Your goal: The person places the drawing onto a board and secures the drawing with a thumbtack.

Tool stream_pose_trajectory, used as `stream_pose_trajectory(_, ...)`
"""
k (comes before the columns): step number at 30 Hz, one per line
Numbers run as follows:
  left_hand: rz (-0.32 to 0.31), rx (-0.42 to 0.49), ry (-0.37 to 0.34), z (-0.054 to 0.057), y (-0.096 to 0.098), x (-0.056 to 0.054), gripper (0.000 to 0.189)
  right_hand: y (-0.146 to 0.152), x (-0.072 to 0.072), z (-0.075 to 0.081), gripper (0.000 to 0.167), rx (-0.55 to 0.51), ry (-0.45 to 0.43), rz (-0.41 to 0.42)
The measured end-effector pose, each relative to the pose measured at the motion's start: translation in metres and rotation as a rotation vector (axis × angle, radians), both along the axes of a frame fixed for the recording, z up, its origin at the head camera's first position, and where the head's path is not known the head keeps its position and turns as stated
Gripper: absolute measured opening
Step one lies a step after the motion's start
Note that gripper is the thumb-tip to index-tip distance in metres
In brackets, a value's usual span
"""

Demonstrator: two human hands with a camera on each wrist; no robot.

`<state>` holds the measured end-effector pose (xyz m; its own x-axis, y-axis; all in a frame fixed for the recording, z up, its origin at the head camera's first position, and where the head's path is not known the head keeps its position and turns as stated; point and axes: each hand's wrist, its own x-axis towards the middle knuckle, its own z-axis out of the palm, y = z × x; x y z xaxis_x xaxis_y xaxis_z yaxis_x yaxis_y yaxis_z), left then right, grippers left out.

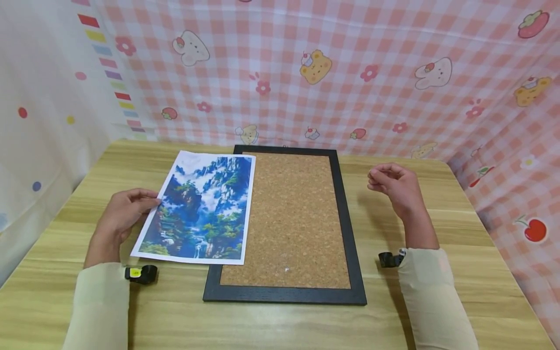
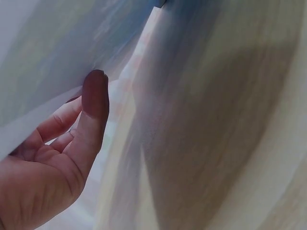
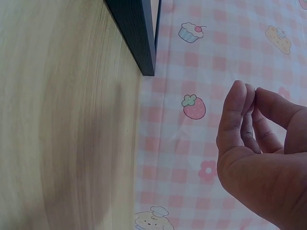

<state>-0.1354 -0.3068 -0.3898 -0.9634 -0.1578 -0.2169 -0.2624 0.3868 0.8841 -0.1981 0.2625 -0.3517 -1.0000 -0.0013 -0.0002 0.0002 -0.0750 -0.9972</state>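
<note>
My left hand (image 1: 127, 211) pinches the left edge of a landscape print (image 1: 199, 209), a white-bordered sheet with blue mountains, trees and a waterfall. Its thumb lies on the picture side, the other fingers partly hidden behind the paper. In the left wrist view the print (image 2: 53, 52) slants across the upper left. The sheet overlaps the left side of a black frame (image 1: 284, 295) with a cork board (image 1: 297, 218) inside it. Right of the frame, my right hand (image 1: 398, 187) hovers over the table, fingers loosely bent, thumb near the fingertips, nothing visible between them.
The wooden table (image 1: 455, 282) runs back to a pink checked cloth (image 1: 280, 112) with cartoon prints. White fabric (image 1: 43, 160) hangs at the left. A black wrist device (image 1: 142, 274) sits at the left cuff, another black device (image 1: 389, 259) at the right cuff.
</note>
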Motion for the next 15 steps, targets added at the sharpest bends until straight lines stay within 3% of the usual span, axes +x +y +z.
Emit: stream_pose_trajectory(15,-0.031,-0.020,-0.024,-0.0022,0.0030,-0.0023,0.045,-0.0036,-0.0004,-0.0007,0.005,0.022,0.022,0.005)
